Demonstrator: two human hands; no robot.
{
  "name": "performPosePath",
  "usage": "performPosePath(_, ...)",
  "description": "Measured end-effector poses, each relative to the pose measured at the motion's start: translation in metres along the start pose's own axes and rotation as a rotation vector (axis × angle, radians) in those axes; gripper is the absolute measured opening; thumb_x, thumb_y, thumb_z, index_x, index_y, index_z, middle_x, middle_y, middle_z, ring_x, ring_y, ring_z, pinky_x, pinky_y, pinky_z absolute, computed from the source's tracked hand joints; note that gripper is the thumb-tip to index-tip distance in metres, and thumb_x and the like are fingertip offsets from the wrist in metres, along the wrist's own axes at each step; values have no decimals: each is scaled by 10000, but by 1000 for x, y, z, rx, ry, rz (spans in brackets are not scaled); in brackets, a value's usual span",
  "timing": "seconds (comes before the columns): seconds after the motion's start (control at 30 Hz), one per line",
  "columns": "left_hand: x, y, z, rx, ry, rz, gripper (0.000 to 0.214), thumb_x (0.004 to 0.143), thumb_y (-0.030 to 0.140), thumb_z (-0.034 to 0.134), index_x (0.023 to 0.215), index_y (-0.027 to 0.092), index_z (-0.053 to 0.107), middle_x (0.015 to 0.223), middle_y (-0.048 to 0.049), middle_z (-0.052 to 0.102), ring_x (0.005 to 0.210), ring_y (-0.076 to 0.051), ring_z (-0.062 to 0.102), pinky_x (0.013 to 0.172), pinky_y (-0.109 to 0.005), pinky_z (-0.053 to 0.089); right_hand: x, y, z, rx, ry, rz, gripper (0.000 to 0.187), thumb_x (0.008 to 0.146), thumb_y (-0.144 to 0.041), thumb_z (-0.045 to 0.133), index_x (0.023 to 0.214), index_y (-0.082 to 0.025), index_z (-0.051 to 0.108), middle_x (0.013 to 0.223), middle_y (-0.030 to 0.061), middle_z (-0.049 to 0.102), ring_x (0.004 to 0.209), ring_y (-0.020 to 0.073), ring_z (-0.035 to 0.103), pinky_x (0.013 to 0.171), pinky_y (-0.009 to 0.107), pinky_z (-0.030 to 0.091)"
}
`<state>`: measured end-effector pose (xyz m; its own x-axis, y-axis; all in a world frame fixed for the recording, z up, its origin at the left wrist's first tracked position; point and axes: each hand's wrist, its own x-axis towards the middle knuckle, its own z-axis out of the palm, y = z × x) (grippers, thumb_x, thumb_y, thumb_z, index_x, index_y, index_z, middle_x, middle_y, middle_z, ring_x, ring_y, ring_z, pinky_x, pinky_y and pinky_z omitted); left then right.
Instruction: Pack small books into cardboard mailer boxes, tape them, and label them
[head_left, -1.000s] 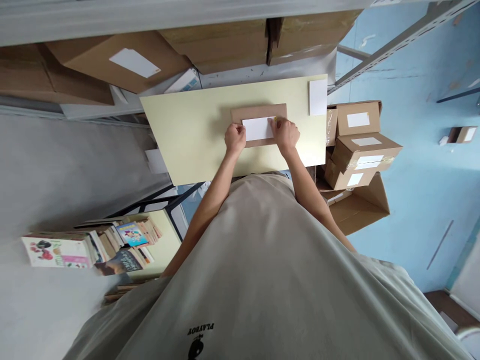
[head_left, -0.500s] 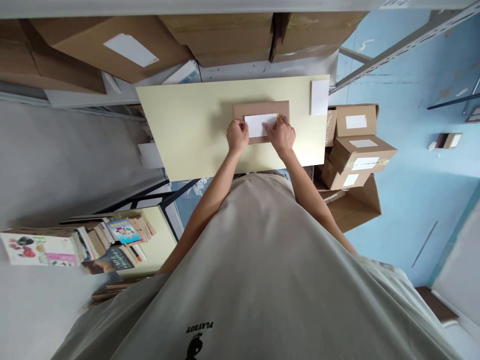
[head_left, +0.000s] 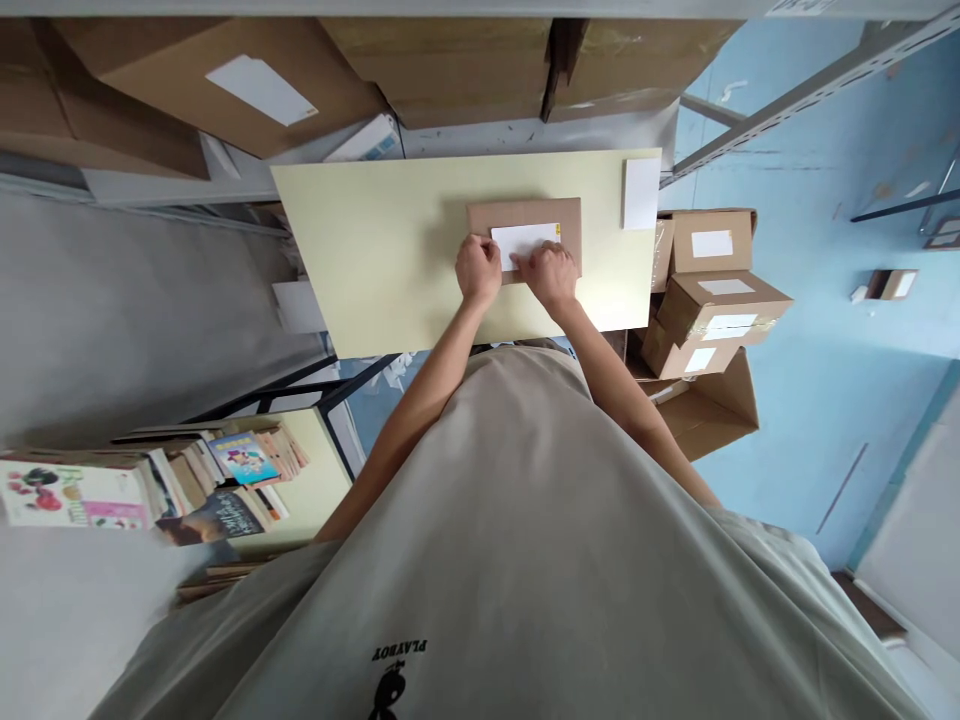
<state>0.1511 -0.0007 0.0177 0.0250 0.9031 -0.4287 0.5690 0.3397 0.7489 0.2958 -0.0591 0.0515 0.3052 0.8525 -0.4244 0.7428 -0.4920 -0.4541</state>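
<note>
Two bare hands rest on a flat brown cardboard parcel (head_left: 525, 210) that lies on the far half of a pale yellow counter (head_left: 375, 250), a little right of its middle. A white label (head_left: 529, 238) sits across the parcel's top face, with a small yellow mark (head_left: 557, 228) at its far right corner.

The left hand (head_left: 478, 270) is curled, knuckles up, with its fingers down on the label's left end. The right hand (head_left: 553, 275) lies just beside it, fingers bent, covering the label's near edge and the parcel's near right part. Whether either hand pinches the label or only presses on it cannot be told. Both forearms run back to a pale grey T-shirt (head_left: 525, 550) that fills the lower part of the head view.

A white pad of sheets (head_left: 640, 192) lies at the counter's far right corner, apart from the parcel. To the right, off the counter, stand stacked small cartons (head_left: 724, 300) with white labels and tape. Large cardboard boxes (head_left: 225, 80) crowd the shelf beyond the counter. At lower left, a row of books (head_left: 187, 485) lies on a second pale surface.
</note>
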Motion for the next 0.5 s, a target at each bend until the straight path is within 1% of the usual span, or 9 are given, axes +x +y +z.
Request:
performPosePath(0.07,-2,1,0,-2,6,-8,59,1108,297,681,1072,256,702,1165,-139,802,1307,-336,733,1217,-452,534,17,-1,4,25,24,76,587,1180,-695,537,1002,-194,785,1112,216,787,1289,427,725,1175,630,552)
performPosePath(0.13,-4,3,-1,3,3,-23,53,1115,269,664,1087,244,702,1202,-148,795,1303,-333,733,1223,-454,525,30,-4,7,28,51,133,558,1200,-639,530,1000,-189,790,1074,214,787,1254,432,751,1144,643,566)
performPosePath(0.17,-5,5,-1,4,0,-30,52,1116,257,661,1086,241,701,1216,-152,791,1310,-334,729,1226,-452,519,33,-6,8,23,59,135,542,1202,-618,536,1007,-184,794,1075,216,791,1248,432,759,1137,645,570)
performPosePath(0.23,-7,7,-3,-8,0,-38,55,1114,243,668,1066,246,696,1221,-150,786,1334,-336,715,1234,-443,507,31,-12,9,1,40,87,512,1187,-607,577,1025,-177,805,1085,220,808,1242,427,769,1131,629,581)
performPosePath(0.3,-9,9,-4,-25,5,-41,78,1108,233,678,1035,260,686,1209,-139,786,1352,-336,701,1238,-431,501,21,-19,7,-44,-27,2,470,1158,-595,635,1040,-179,818,1097,216,829,1238,412,778,1129,593,594)
performPosePath(0.37,-9,10,-5,-29,9,-42,103,1104,218,677,1015,269,677,1204,-132,788,1350,-334,696,1235,-425,500,11,-25,4,-109,-100,-44,408,1140,-540,673,1044,-176,830,1125,216,843,1232,401,789,1127,566,602)
performPosePath(0.43,-9,10,-5,-28,10,-37,109,1107,214,674,1014,272,676,1208,-128,791,1341,-332,700,1226,-422,504,9,-28,2,-144,-125,-27,385,1140,-505,681,1029,-169,833,1152,227,843,1224,409,798,1119,573,604)
performPosePath(0.5,-8,8,-4,-24,10,-29,102,1116,224,668,1026,270,682,1216,-128,795,1328,-329,711,1212,-423,509,15,-29,0,-115,-107,20,435,1144,-551,682,994,-169,827,1132,237,834,1212,428,797,1103,596,606)
